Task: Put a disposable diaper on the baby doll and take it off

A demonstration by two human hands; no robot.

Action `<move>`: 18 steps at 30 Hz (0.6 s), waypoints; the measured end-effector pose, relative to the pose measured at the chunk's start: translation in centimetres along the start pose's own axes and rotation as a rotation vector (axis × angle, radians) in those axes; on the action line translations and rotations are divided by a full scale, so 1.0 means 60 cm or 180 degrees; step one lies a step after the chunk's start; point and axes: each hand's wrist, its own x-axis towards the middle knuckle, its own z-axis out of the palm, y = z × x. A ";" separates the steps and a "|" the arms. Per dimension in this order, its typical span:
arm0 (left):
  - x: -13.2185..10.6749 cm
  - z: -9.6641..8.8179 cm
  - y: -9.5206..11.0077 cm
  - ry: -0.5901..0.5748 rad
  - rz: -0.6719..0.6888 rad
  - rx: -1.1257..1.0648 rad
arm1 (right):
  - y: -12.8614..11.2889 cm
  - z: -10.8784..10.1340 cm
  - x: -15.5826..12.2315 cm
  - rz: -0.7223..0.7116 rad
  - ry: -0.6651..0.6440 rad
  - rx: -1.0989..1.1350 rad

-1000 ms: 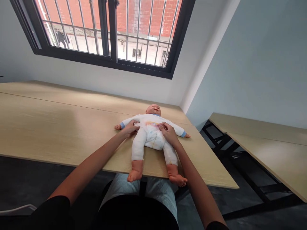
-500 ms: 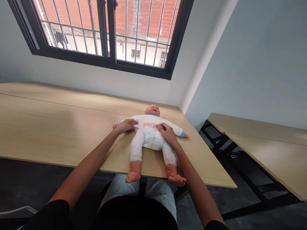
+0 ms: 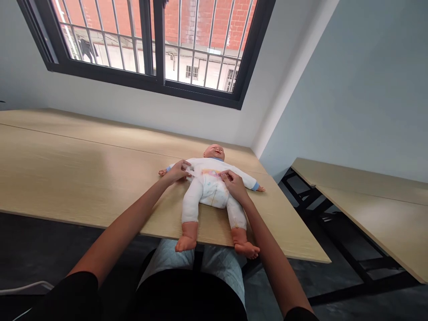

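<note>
Doll's head [image 3: 214,152]: moulded plastic or vinyl from where I stand, smooth, with a soft sheen.
Doll's feet [image 3: 185,243]: the same smooth plastic, a little duller.
Sleepsuit [image 3: 207,178]: soft white cloth, matt, slightly fuzzy.
Cuffs [image 3: 256,186]: blue cloth, matt.
Bench [image 3: 83,151]: pale wood-grain board, smooth, glossy where window light lands.
Window frame [image 3: 133,80]: black metal, fairly matt.
Brick wall [image 3: 234,26]: rough red brick outside.
Room wall [image 3: 351,89]: smooth matt paint.

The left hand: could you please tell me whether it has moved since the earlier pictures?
Yes: judged against the doll's head, the left hand has moved slightly toward it.
</note>
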 end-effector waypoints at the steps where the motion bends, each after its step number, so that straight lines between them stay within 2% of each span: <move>1: 0.001 -0.005 0.004 -0.0051 -0.0053 -0.0100 | 0.000 -0.001 0.001 -0.0002 0.0000 -0.0008; 7: 0.008 -0.029 0.017 -0.0158 -0.0236 -0.0642 | -0.024 0.006 0.033 -0.0194 0.0026 -0.0138; 11: 0.009 -0.034 0.017 -0.0205 -0.0246 -0.0791 | -0.069 0.051 0.077 -0.0542 -0.0645 -0.0578; 14: 0.006 -0.031 0.021 -0.0267 -0.0189 -0.0802 | -0.096 0.100 0.107 -0.0609 -0.1293 -0.1290; 16: 0.003 -0.028 0.025 -0.0291 -0.0098 -0.0754 | -0.102 0.128 0.122 -0.0488 -0.1520 -0.1779; 18: 0.002 -0.027 0.029 -0.0311 0.0026 -0.0645 | -0.099 0.147 0.132 -0.0347 -0.1531 -0.2007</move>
